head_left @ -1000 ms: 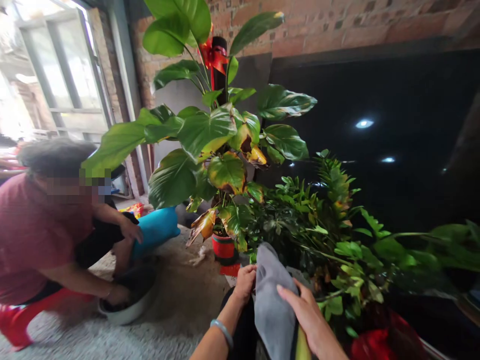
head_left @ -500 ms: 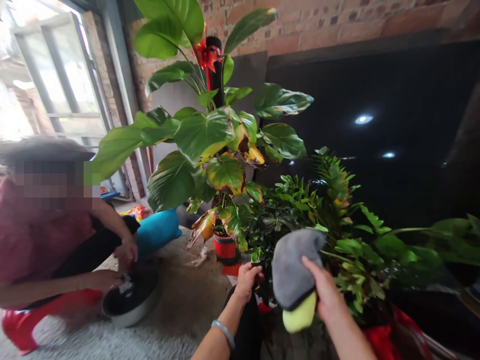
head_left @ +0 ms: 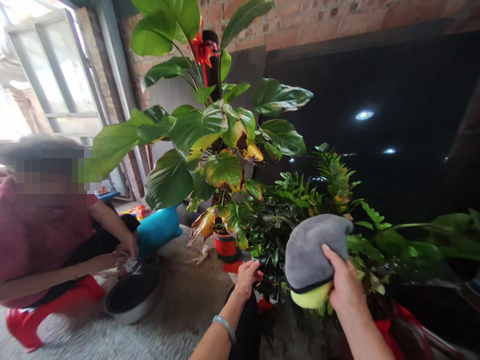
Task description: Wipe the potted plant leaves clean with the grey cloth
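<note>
- Right hand (head_left: 347, 285): clamped on a cloth (head_left: 317, 250), thumb on the grey upper face, yellow layer showing beneath it.
- Cloth: raised before the leafy plants (head_left: 268, 235), right of the left hand – folded, with a dark edge between grey and yellow.
- Left hand (head_left: 247, 277): apart from the right, fingers curled, beside the leafy plants; could not tell whether it pinched anything. Pale bracelet (head_left: 225, 325) on that wrist.
- Tall plant (head_left: 200, 125) straight ahead, in a red and green pot (head_left: 226, 248); several lower leaves browned and yellowed. Red bow (head_left: 204, 49) near the top of its dark pole (head_left: 212, 75).
- Behind: a dark panel (head_left: 378, 185) with bright light spots on it, brick wall (head_left: 322, 22) above.
- Off to the left, a co-worker (head_left: 45, 240) in a pinkish top sat on a red stool (head_left: 26, 325), hands together at something whitish – too small to tell – near a basin (head_left: 137, 312). Blue cushion-like thing (head_left: 159, 232) just beyond.
</note>
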